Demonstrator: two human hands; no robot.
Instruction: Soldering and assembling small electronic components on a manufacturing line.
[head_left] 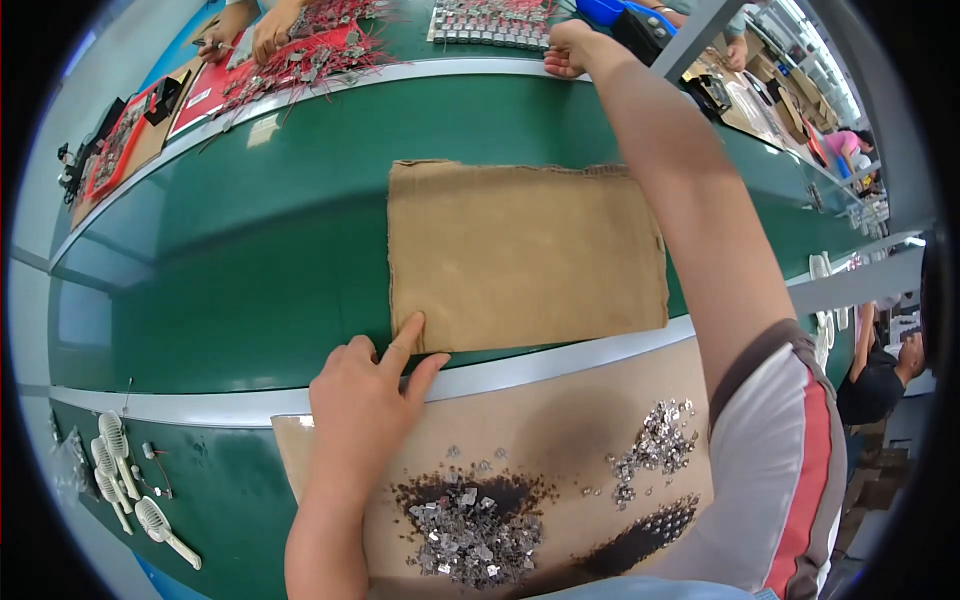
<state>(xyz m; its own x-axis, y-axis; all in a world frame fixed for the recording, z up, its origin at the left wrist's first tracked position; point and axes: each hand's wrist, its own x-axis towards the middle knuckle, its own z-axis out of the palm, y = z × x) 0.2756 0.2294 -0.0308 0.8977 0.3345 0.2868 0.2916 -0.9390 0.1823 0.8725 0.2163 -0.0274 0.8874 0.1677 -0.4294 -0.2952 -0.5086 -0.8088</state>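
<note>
A brown cardboard sheet [525, 260] lies flat on the green surface in front of me. My left hand [365, 395] is at its near left corner, with the index fingertip resting on the cardboard and the thumb spread away from it. That hand is open and grips nothing. Far across the surface stretches my right arm; my right hand [568, 50] is at the far rail, its fingers curled closed. Anything inside those fingers is hidden. Beside this hand is a block of small grey parts [490, 30] set in rows, with red wires among them.
Below the rail, a brown board [560, 420] bears a heap of small metal pieces [475, 540] and a smaller pile [655, 450]. White handheld fans [115, 440] lie at left. Across from me, a co-worker's hands [270, 35] work over red-wired parts [310, 65]. A grey post stands at right.
</note>
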